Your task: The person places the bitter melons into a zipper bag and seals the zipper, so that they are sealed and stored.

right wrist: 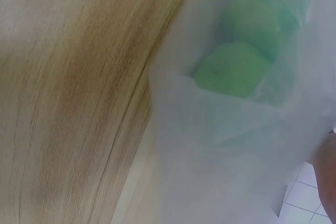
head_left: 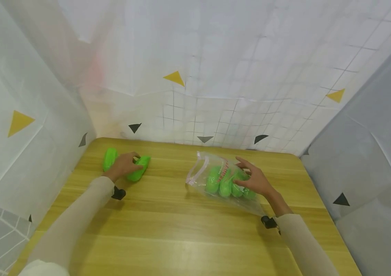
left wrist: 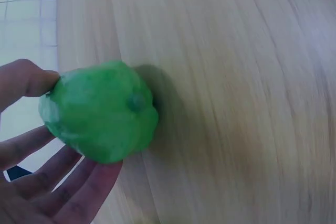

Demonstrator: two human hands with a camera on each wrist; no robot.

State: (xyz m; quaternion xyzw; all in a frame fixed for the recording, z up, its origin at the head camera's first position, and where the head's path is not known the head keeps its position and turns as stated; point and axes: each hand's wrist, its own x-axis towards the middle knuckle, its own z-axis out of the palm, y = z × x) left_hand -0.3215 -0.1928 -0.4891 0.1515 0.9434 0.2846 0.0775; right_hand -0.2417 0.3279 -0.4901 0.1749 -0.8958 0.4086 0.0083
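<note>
My left hand [head_left: 122, 166] holds a bright green, elongated vegetable [head_left: 137, 175] just above the wooden table at the left. In the left wrist view, thumb and fingers surround this green vegetable [left wrist: 102, 114], whose lobed end with a small stem spot faces the camera. Another green vegetable [head_left: 110, 158] lies beside that hand. Right of centre lies a clear zip bag [head_left: 199, 174] with several green vegetables [head_left: 225, 188] inside, its pink-edged mouth pointing left. My right hand [head_left: 258, 182] grips the bag's right part, thumb and fingers spread around it. Cloudy plastic [right wrist: 194, 145] fills much of the right wrist view.
The wooden table [head_left: 168, 218] has rounded back corners. White sheets with grid lines [head_left: 216, 76] form a wall behind it, and more sheets hang at left [head_left: 43, 153] and right [head_left: 364, 145]. Yellow and dark triangles mark these walls.
</note>
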